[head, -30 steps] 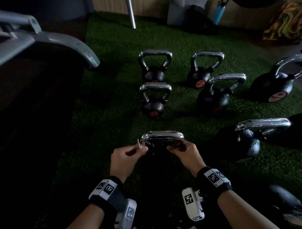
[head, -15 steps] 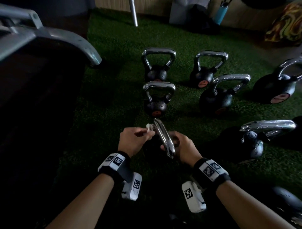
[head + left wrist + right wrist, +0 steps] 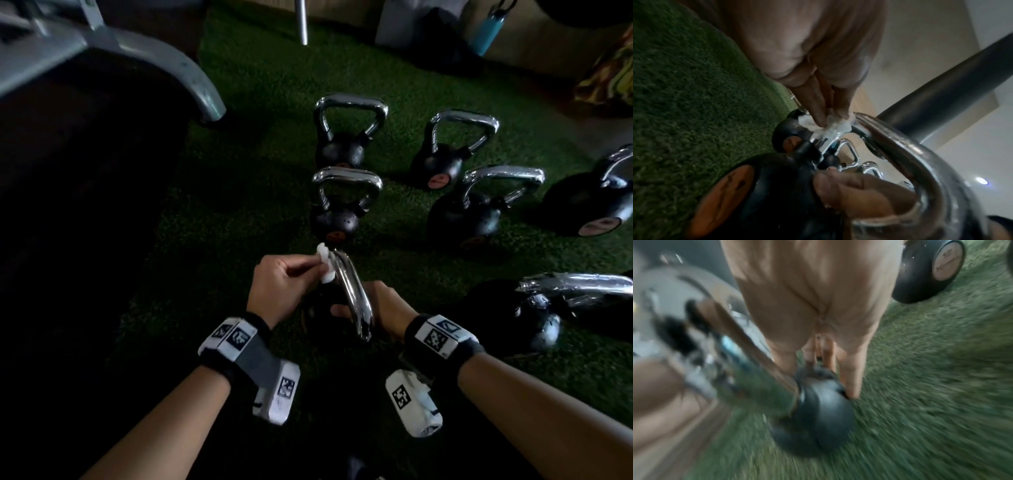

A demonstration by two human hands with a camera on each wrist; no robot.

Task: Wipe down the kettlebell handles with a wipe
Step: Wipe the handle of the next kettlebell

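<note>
The nearest kettlebell stands on the green turf with its chrome handle [image 3: 352, 294] turned edge-on to me. My left hand [image 3: 308, 270] pinches a small white wipe [image 3: 324, 266] against the far bend of that handle. In the left wrist view the wipe [image 3: 833, 128] is pressed on the chrome handle [image 3: 920, 162] by my fingertips [image 3: 819, 113]. My right hand [image 3: 380, 308] grips the kettlebell at the near foot of the handle. Its fingers lie down the black body [image 3: 824, 418], in a blurred picture. My hands hide most of the body in the head view.
Several more black kettlebells with chrome handles stand ahead and to the right, the closest [image 3: 337, 212] just beyond the wipe, another [image 3: 534, 308] at right. A grey machine frame [image 3: 144, 58] rises at left. A teal bottle [image 3: 488, 29] and bags line the back wall.
The kettlebell has been turned from handle crosswise to handle edge-on. My left hand with the wipe has slid to the handle's far bend; my right hand now holds the near foot.
</note>
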